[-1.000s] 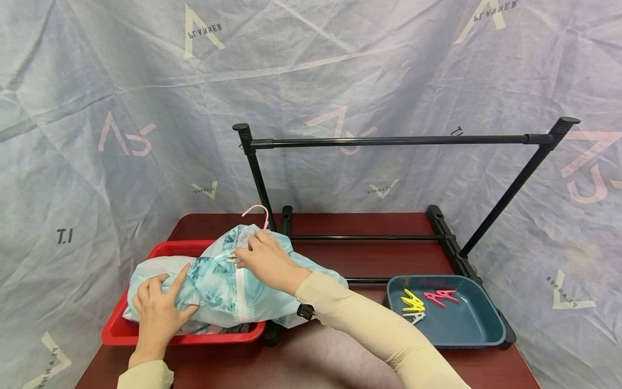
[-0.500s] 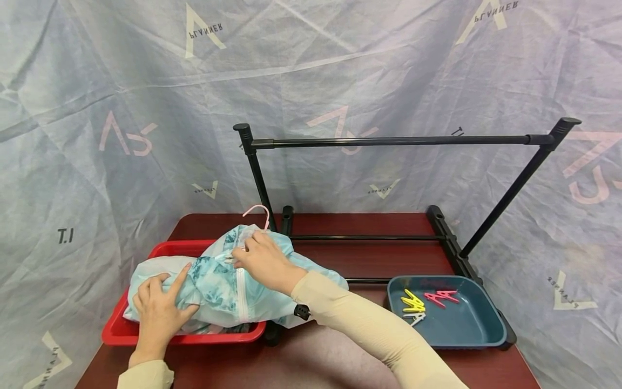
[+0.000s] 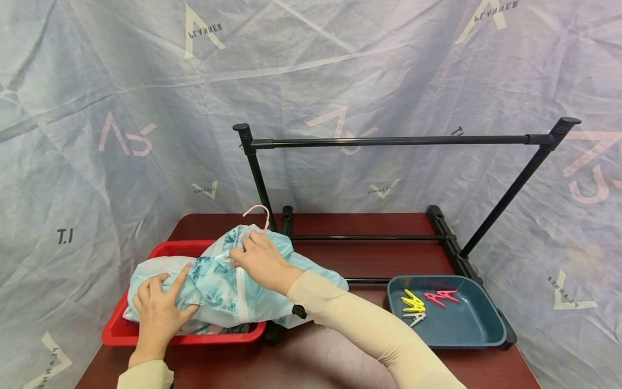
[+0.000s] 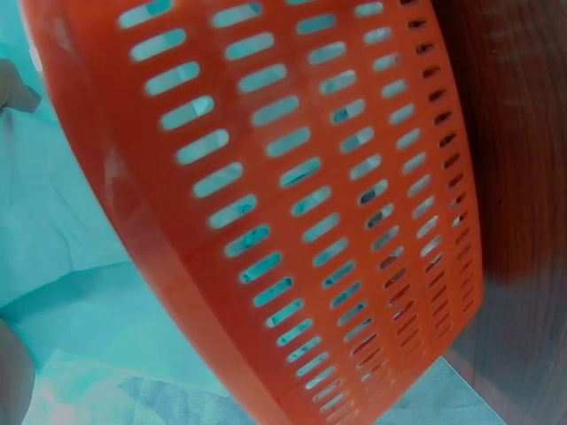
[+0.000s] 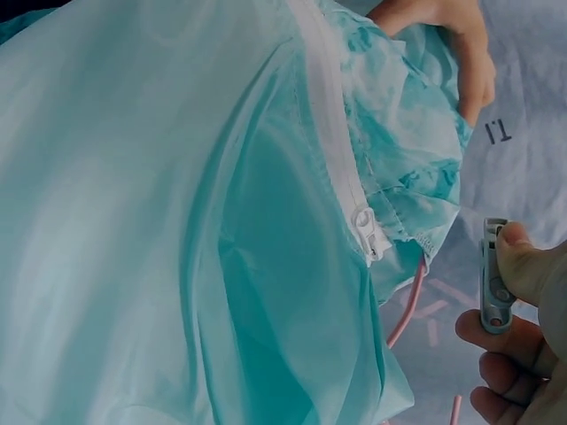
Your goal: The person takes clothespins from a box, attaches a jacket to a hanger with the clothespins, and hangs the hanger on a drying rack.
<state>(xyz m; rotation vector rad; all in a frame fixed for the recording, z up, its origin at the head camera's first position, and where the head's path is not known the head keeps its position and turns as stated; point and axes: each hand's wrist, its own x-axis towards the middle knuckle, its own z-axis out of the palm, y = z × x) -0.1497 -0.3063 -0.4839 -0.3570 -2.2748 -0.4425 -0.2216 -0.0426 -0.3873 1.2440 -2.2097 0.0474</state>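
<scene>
A light blue zip jacket [image 3: 216, 283] with a tie-dye patch lies over the red basket [image 3: 218, 338]. A pink hanger [image 3: 266, 216] sticks out at its neck. My left hand [image 3: 157, 310] rests on the jacket at the basket's left, thumb and forefinger spread. Above the jacket's neck, my right hand [image 3: 262, 259] pinches a silver nail clipper [image 5: 495, 279] between thumb and forefinger. The clipper stands apart from the cloth in the right wrist view, near the white zip pull [image 5: 364, 221]. In the left wrist view the basket's slotted wall [image 4: 213, 257] covers most of the cloth.
A black clothes rack [image 3: 398, 141] stands behind on the dark red table [image 3: 364, 256]. At the right, a blue-grey tray [image 3: 461, 327] holds yellow pegs [image 3: 413, 302], pink pegs [image 3: 439, 297] and a white peg [image 3: 415, 319]. Printed grey sheeting hangs behind.
My right hand has shifted slightly to the left over the jacket's neck, still holding the nail clipper. The left hand, jacket and basket stay where they were.
</scene>
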